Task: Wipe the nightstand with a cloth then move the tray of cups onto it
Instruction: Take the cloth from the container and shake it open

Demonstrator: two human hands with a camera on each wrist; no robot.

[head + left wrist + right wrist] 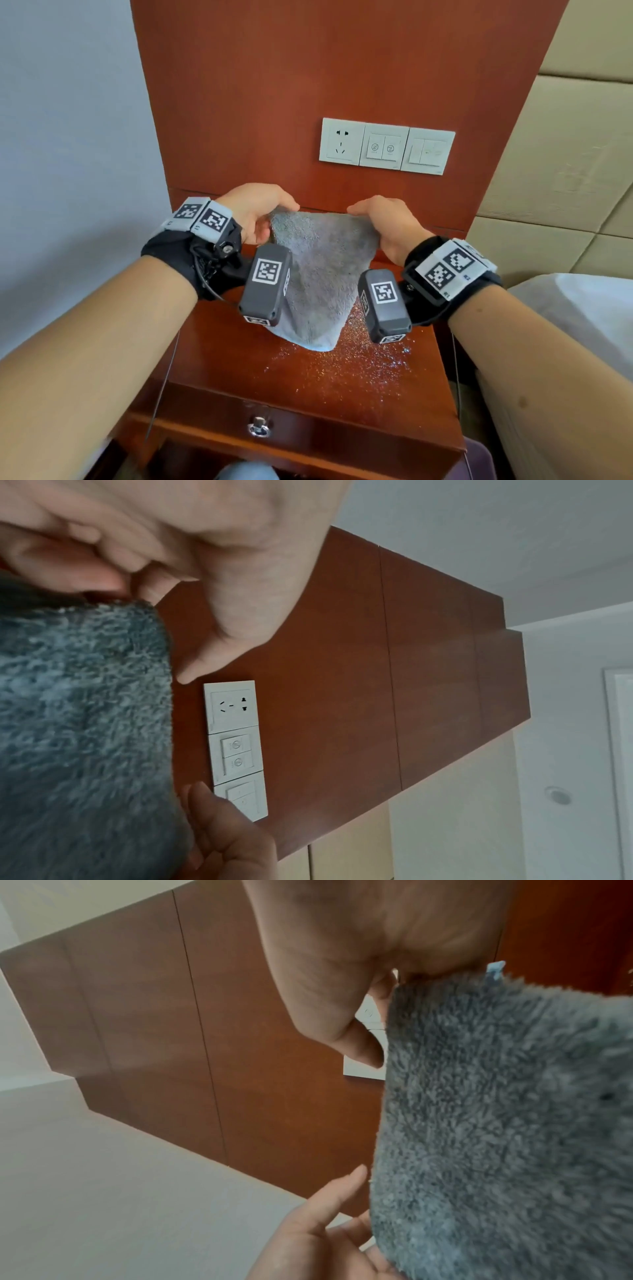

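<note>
On the left, the left hand (255, 212) pinched the upper left corner of the grey cloth (322, 270), thumb on top and fingers curled beneath it. The cloth hung stretched between both hands above the nightstand (212, 363) — its lower point drooped toward the wooden top, though whether it touched could not be told. Glittery specks (346, 370) lay scattered over the middle and right of that top, just below the cloth's tip. A drawer knob (259, 426) sat on the front. Behind, a white socket and switch panel (386, 146) was fixed to the brown wall board (308, 68). Further right, the right hand (385, 224) gripped the cloth's upper right corner, fingers closed on the fabric — beyond it stood a padded beige headboard (565, 171) and white bedding (582, 308).
</note>
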